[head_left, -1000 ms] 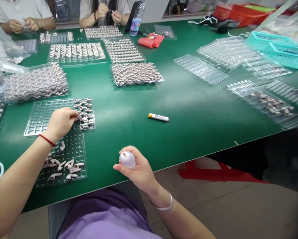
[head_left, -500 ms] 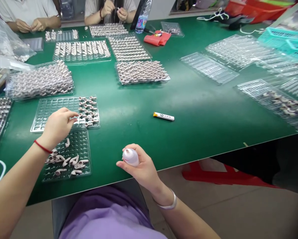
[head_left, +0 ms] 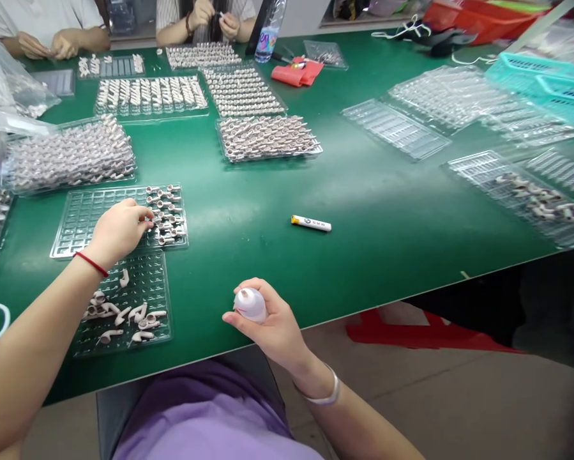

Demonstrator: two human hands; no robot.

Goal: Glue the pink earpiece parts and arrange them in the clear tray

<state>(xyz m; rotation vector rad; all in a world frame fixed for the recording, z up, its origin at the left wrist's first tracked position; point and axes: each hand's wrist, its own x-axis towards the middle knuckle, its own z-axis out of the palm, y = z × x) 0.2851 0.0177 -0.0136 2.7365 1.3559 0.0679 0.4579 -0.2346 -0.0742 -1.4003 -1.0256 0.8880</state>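
Right hand (head_left: 273, 327) is gripping a small bottle (head_left: 251, 304); left hand (head_left: 122, 230), its grip unclear, is touching parts (head_left: 170, 209) in a clear tray (head_left: 83, 218).

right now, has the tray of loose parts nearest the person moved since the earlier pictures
No. Against the yellow-ended white stick, the tray of loose parts shows no clear shift either way; only the camera's view moved.

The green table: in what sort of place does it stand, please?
Probably a small-parts workshop: the green table holds several plastic trays with rows of small pieces, and co-workers' hands are at its far edge.
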